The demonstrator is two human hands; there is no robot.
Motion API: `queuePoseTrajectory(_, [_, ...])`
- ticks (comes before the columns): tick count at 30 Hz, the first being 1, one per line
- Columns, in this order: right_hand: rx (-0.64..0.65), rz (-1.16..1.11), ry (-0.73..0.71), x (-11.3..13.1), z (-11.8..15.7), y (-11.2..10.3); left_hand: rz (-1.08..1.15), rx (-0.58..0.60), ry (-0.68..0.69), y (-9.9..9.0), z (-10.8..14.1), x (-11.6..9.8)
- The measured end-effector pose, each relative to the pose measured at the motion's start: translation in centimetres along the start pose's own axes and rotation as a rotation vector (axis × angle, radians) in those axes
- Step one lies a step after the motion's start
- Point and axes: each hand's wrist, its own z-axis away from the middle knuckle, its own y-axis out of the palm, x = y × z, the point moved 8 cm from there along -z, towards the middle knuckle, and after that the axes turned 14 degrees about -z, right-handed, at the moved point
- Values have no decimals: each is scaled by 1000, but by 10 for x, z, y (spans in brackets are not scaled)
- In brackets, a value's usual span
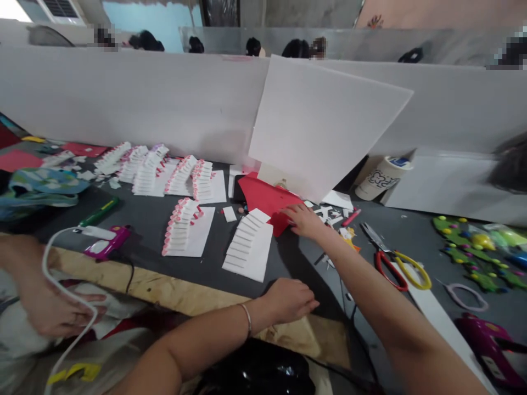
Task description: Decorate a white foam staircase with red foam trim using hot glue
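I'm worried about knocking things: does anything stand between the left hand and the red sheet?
Nothing visible: only dark tabletop lies between the left hand and the red sheet. The white stepped card lies just left of that path; the right hand is at the sheet's right edge.

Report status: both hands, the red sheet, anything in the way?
Right hand at red sheet, grip unclear. Left hand near table edge, nothing visible in it. Tilted white board beyond red sheet might crowd reach; scissors beside right forearm.

R arm (pixel 379 302) stretched fwd, R hand (pixel 302 220) palm-down, flattish; L hand (pixel 288 300) closer in, loosely curled.
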Motion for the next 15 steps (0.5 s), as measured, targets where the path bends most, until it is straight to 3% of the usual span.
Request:
queuePoseTrajectory(5, [18,69,-144,12,-26,17,8,-15,14,3,-1,0])
queuePoseTrajectory(10, [-118,68,-70,-3,-33,5,-9,13,12,3,-1,0])
queuePoseTrajectory(12, [-243,18,-30,-13,-35,-13,-6,20,5,3,-1,0])
queuePoseTrajectory(15, [-594,-311,66,-38,-33,-56,2,35,2,2,-1,0])
